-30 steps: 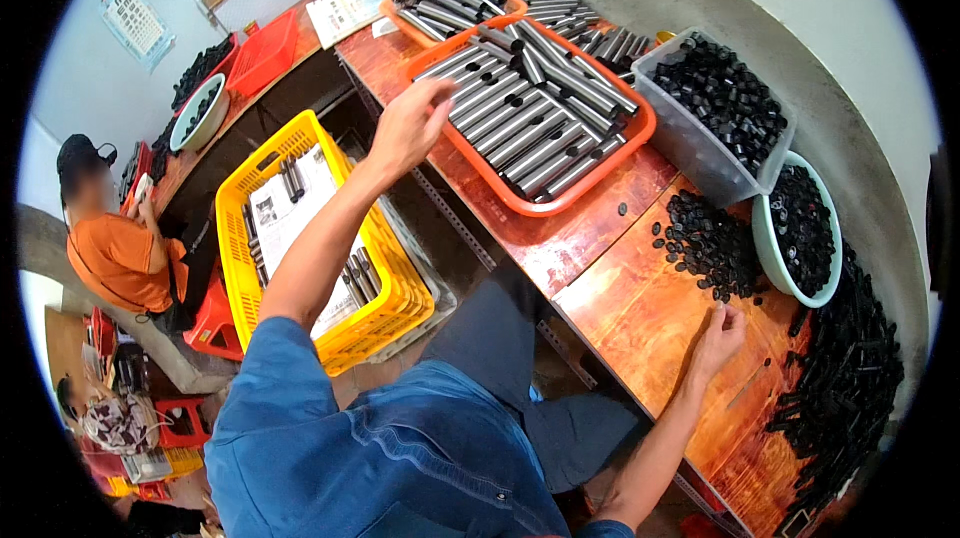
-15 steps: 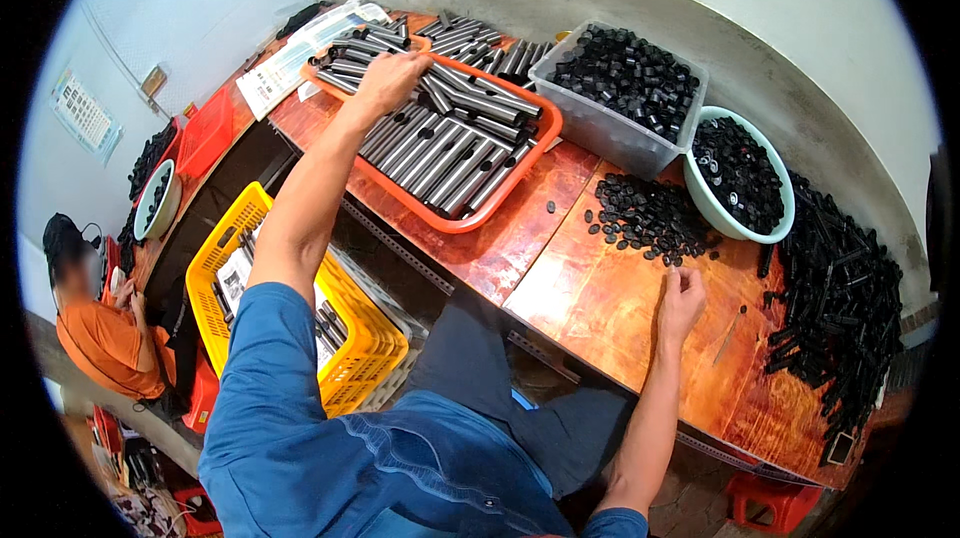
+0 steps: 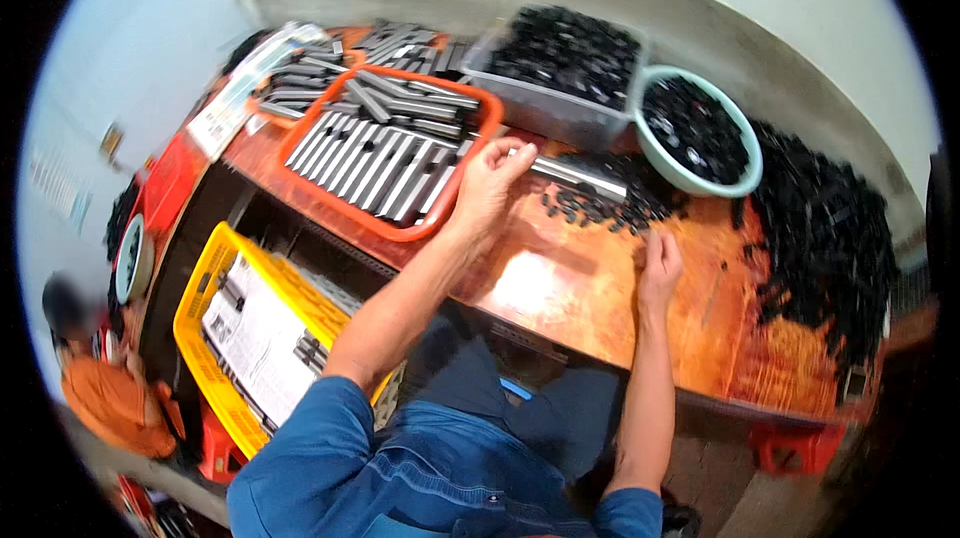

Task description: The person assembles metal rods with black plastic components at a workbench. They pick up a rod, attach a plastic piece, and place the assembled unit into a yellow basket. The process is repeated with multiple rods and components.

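My left hand (image 3: 490, 183) is closed on one end of a silver metal tube (image 3: 580, 179), which points to the right above the table. Beneath the tube's far end lies a pile of small black caps (image 3: 600, 206). Just right of that pile, my right hand (image 3: 658, 263) hovers low with its fingers pinched together; whatever is between them is too small to make out. To the left of my left hand, an orange basket (image 3: 408, 234) holds many tubes, some in a neat row and others loose on top.
Behind the caps stand a clear plastic bin (image 3: 555, 110) of black parts and a pale green bowl (image 3: 697, 186) of black pieces. A large black heap (image 3: 825, 228) covers the table's right end. A yellow crate (image 3: 195, 313) sits at left, near a person in orange (image 3: 110, 403).
My left hand has come away from the tubes at the basket and moved right, carrying one tube toward my right hand. My right hand stays pinched near the caps. The view has shifted.
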Tool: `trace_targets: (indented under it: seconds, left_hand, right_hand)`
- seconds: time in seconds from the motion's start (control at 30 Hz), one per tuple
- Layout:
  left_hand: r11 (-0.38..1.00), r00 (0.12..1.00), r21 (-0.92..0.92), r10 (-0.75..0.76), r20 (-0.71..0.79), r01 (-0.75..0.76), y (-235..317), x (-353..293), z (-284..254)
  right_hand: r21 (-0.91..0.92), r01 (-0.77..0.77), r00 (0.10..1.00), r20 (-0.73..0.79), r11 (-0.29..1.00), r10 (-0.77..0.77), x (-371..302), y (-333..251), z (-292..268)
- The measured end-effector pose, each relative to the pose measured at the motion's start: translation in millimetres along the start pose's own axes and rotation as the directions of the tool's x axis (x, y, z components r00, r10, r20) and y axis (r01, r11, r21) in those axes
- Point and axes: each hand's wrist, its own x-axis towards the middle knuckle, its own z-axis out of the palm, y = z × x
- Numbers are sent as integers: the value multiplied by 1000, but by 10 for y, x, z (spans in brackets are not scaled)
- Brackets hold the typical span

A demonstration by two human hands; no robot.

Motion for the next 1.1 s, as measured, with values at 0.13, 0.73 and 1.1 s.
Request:
trace_targets:
  seconds: [0.13, 0.73, 1.1]
  left_hand:
    - [933, 965, -251, -260, 32, 259, -786, -98, 155]
    - [832, 806, 350, -528, 267, 430, -915, -148, 293]
    - [859, 768, 206, -512, 385, 469, -1234, 104, 583]
  right_hand:
    - [226, 46, 990, 117, 973, -74, -23, -134, 12]
    - [242, -82, 991, 127, 967, 52, 40, -204, -86]
    - [231, -89, 995, -14, 969, 95, 43, -221, -76]
